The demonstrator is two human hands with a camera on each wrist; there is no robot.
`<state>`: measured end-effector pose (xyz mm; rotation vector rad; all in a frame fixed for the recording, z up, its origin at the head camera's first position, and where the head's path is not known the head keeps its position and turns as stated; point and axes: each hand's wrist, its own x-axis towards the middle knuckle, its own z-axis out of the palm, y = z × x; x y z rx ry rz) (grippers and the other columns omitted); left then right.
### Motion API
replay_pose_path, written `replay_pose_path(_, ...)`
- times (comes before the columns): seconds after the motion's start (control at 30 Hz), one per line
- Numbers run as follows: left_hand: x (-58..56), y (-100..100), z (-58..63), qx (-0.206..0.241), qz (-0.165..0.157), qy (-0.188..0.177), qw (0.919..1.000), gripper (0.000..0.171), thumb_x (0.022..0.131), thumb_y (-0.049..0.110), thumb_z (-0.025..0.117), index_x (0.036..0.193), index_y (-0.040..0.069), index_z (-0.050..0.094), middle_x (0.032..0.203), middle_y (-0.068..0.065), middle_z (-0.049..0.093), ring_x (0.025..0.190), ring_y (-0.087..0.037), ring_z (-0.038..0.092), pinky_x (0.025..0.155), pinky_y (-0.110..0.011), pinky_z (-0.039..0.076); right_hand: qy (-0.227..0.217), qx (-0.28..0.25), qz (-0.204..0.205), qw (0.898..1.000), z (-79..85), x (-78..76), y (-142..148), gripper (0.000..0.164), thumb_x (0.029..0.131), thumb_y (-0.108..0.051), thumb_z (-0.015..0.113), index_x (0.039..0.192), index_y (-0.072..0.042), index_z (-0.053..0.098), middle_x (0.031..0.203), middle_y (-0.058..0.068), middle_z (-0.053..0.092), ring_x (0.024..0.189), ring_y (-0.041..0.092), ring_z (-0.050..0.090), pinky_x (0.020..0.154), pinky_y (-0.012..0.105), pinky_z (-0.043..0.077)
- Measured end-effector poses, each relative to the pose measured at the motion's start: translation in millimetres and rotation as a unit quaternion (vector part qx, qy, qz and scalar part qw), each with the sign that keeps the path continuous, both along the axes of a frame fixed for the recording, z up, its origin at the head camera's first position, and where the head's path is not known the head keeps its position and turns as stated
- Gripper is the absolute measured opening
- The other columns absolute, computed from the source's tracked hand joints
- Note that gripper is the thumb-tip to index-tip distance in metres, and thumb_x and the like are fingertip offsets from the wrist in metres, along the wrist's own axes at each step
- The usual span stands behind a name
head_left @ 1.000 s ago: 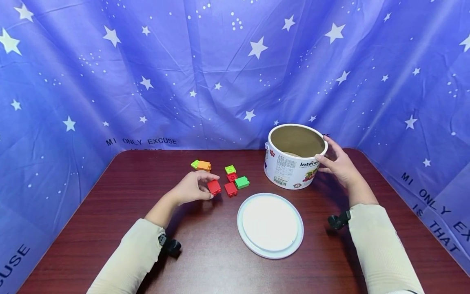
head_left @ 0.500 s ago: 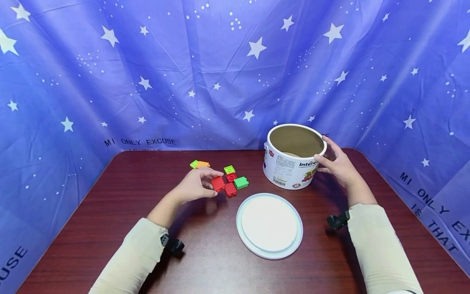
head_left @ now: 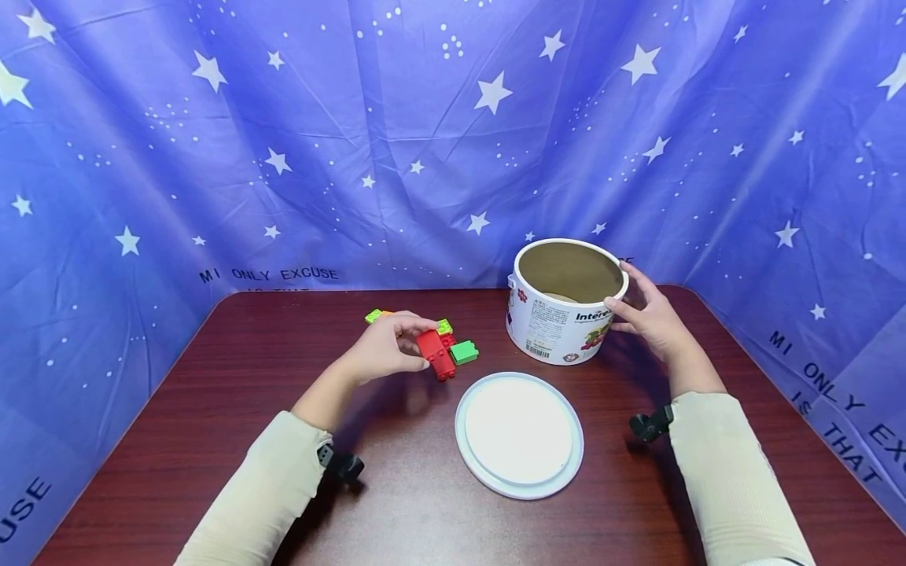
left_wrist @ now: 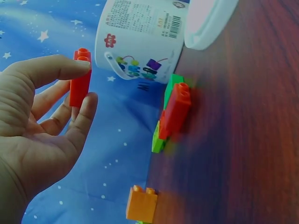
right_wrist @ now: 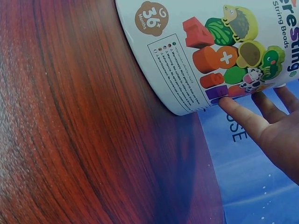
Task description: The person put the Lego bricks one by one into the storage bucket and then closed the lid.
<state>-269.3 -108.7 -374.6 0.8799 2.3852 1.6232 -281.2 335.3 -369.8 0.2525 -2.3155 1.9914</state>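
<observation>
My left hand (head_left: pixel 385 350) pinches a red toy brick (left_wrist: pixel 80 84) between thumb and fingers; the left wrist view shows its studs upward. In the head view this brick overlaps another red brick (head_left: pixel 444 368) on the table. Beside that lie a green brick (head_left: pixel 464 352), a lime brick (head_left: pixel 444 325) and a partly hidden red one. An orange brick (left_wrist: pixel 141 205) sits apart, mostly covered by my hand in the head view. With fingers spread, my right hand (head_left: pixel 657 326) rests against the right side of a white printed bucket (head_left: pixel 552 326), thumb at its rim.
A round white lid (head_left: pixel 520 432) lies flat in front of the bucket. The dark red-brown wooden table (head_left: pixel 396 503) backs onto a blue star-patterned curtain (head_left: pixel 418 118). Black devices (head_left: pixel 651 424) are worn on both wrists.
My left hand has moved a little to the right and slightly upward in the head view, carrying the red brick to the other bricks. The right hand and bucket keep their place.
</observation>
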Motion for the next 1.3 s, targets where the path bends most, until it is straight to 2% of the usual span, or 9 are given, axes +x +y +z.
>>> replay_pose_path(0.4, -4.6, 15, 15.5, 0.001, 0.004, 0.004, 1.0, 0.058, 0.07, -0.008, 0.081, 0.125, 0.003, 0.065, 0.111, -0.012, 0.062, 0.082, -0.023, 0.067, 0.077, -0.032, 0.057, -0.001, -0.002, 0.003, 1.0, 0.1, -1.0, 0, 0.079, 0.095, -0.011, 0.061, 0.158, -0.019, 0.013, 0.153, 0.029, 0.016, 0.11, 0.009, 0.046, 0.074, 0.03, 0.057)
replay_pose_path(0.57, -8.1, 25, 21.1, 0.009, -0.003, 0.006, 0.9999, 0.058, 0.069, -0.006, 0.082, 0.124, 0.003, 0.066, 0.111, -0.012, 0.063, 0.081, -0.023, 0.067, 0.074, -0.032, 0.058, -0.004, 0.001, 0.002, 1.0, 0.1, -1.1, 0, 0.079, 0.096, -0.011, 0.061, 0.158, -0.02, 0.013, 0.154, 0.029, 0.016, 0.112, 0.011, 0.045, 0.074, 0.029, 0.057)
replay_pose_path(0.6, -5.6, 28, 25.8, 0.007, -0.003, 0.004, 1.0, 0.057, 0.07, -0.007, 0.081, 0.124, 0.002, 0.065, 0.111, -0.013, 0.063, 0.082, -0.024, 0.067, 0.075, -0.032, 0.058, -0.005, 0.001, 0.002, 1.0, 0.0, -1.1, 0, 0.079, 0.096, -0.011, 0.061, 0.158, -0.02, 0.013, 0.154, 0.028, 0.015, 0.113, 0.011, 0.044, 0.074, 0.029, 0.057)
replay_pose_path(0.8, -10.2, 41, 33.4, -0.011, -0.006, 0.015, 0.9998, 0.056, 0.073, -0.003, 0.081, 0.126, 0.002, 0.065, 0.113, -0.013, 0.063, 0.088, -0.026, 0.067, 0.077, -0.032, 0.057, -0.007, 0.001, 0.002, 1.0, -0.5, -1.8, 1, 0.08, 0.096, -0.01, 0.06, 0.158, -0.021, 0.012, 0.155, 0.027, 0.015, 0.115, 0.013, 0.044, 0.074, 0.03, 0.057)
replay_pose_path(0.83, -14.1, 43, 31.1, -0.012, -0.007, 0.02, 0.9997, 0.056, 0.072, -0.002, 0.081, 0.126, 0.004, 0.065, 0.113, -0.011, 0.062, 0.088, -0.025, 0.067, 0.077, -0.031, 0.057, -0.006, 0.0, 0.002, 1.0, -0.6, -1.8, 1, 0.08, 0.096, -0.01, 0.06, 0.158, -0.021, 0.012, 0.155, 0.027, 0.015, 0.114, 0.012, 0.044, 0.074, 0.03, 0.057)
replay_pose_path(0.97, -16.2, 53, 36.2, -0.019, -0.002, 0.025, 0.9995, 0.055, 0.073, 0.0, 0.082, 0.125, 0.006, 0.066, 0.11, -0.008, 0.062, 0.087, -0.023, 0.066, 0.076, -0.03, 0.057, -0.005, 0.002, 0.002, 1.0, -0.2, -1.6, 1, 0.08, 0.096, -0.01, 0.061, 0.158, -0.02, 0.012, 0.155, 0.028, 0.016, 0.113, 0.011, 0.045, 0.074, 0.029, 0.057)
replay_pose_path(1.17, -21.3, 67, 43.5, -0.014, -0.005, 0.017, 0.9997, 0.056, 0.073, 0.0, 0.082, 0.126, 0.005, 0.066, 0.11, -0.009, 0.061, 0.085, -0.022, 0.066, 0.077, -0.029, 0.057, -0.007, 0.005, 0.003, 1.0, 0.6, -0.4, 0, 0.08, 0.096, -0.011, 0.061, 0.158, -0.02, 0.012, 0.155, 0.028, 0.016, 0.115, 0.013, 0.043, 0.075, 0.03, 0.057)
replay_pose_path(1.3, -25.6, 77, 48.3, -0.012, -0.005, 0.024, 0.9996, 0.056, 0.073, 0.0, 0.082, 0.126, 0.004, 0.065, 0.107, -0.01, 0.061, 0.084, -0.021, 0.066, 0.077, -0.028, 0.057, -0.006, 0.006, 0.003, 1.0, 0.9, 0.4, 0, 0.08, 0.096, -0.012, 0.061, 0.158, -0.02, 0.012, 0.154, 0.029, 0.016, 0.116, 0.014, 0.043, 0.076, 0.031, 0.057)
